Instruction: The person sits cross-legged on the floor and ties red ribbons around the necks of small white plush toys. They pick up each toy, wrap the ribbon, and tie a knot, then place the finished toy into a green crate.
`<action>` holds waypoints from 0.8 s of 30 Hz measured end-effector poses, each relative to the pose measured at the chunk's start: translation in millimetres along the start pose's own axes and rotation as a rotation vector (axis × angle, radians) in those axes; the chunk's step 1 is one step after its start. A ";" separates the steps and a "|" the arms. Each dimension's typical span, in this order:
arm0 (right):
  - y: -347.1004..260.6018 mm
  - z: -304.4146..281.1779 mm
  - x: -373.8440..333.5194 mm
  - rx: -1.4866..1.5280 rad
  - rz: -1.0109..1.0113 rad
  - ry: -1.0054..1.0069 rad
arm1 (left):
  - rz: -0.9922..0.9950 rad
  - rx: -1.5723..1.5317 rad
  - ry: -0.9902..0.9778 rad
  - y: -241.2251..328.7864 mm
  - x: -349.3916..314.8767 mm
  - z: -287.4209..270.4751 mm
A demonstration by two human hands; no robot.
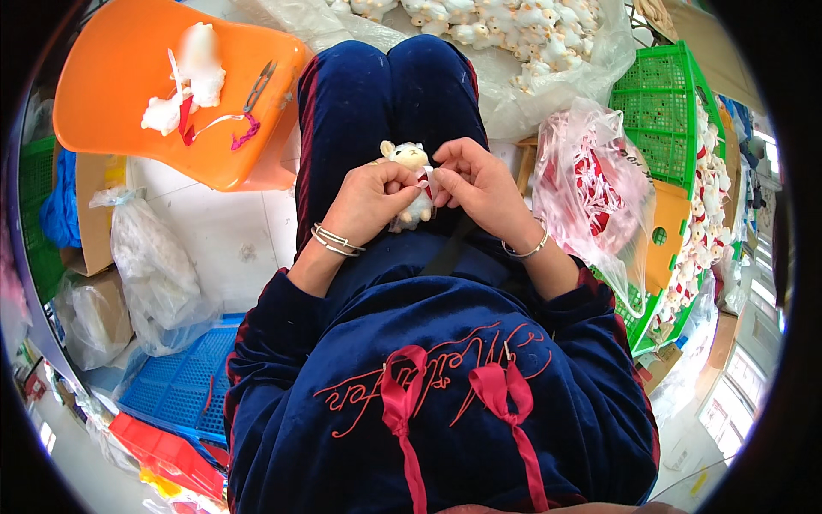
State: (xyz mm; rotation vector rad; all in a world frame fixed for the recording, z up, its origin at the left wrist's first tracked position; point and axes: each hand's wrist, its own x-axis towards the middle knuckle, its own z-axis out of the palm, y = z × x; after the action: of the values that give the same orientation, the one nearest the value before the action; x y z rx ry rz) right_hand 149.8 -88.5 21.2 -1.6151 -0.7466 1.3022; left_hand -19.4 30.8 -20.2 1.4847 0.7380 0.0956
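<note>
Seated worker, lap as work surface; no counter in use. Small cream plush toy (411,184) sits upright on the lap between the knees, near the middle of the dark blue trousers (385,94).

Left hand (370,199): closed round the toy's body from its left side, steadying it. Right hand (473,182): fingertips pinched on something small and pale with a red bit at the toy's neck; likely a ribbon or tag, too small to tell.

Judged step: fixing or trimming a neck piece on the toy. Next move calls for fine fingertip work with the toy held fast.

Room: lap is narrow, edges fall away both sides. Left, an orange stool (128,86) carries stuffing, red ribbon scraps and snips (259,86) near its right edge. Right, a bag of red-and-white pieces (591,184) against a green crate (668,111). Far ahead, a clear bag of finished toys (505,30).
</note>
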 end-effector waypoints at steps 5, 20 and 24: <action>1.8 -5.2 8.8 -0.032 0.027 -0.138 | -0.013 0.000 -0.020 4.9 -1.7 -2.2; -3.0 3.6 10.4 -0.126 0.079 0.029 | 0.066 -0.043 -0.059 -5.8 0.1 -4.0; -2.8 15.3 7.4 -0.451 -0.168 0.070 | 0.090 -0.017 -0.051 -4.0 -0.8 -3.0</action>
State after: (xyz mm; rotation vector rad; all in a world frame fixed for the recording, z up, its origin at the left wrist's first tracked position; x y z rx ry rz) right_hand 137.3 -76.8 20.1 -1.8893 -1.1664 0.9955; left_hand -23.0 32.5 -23.4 1.4992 0.6276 0.1314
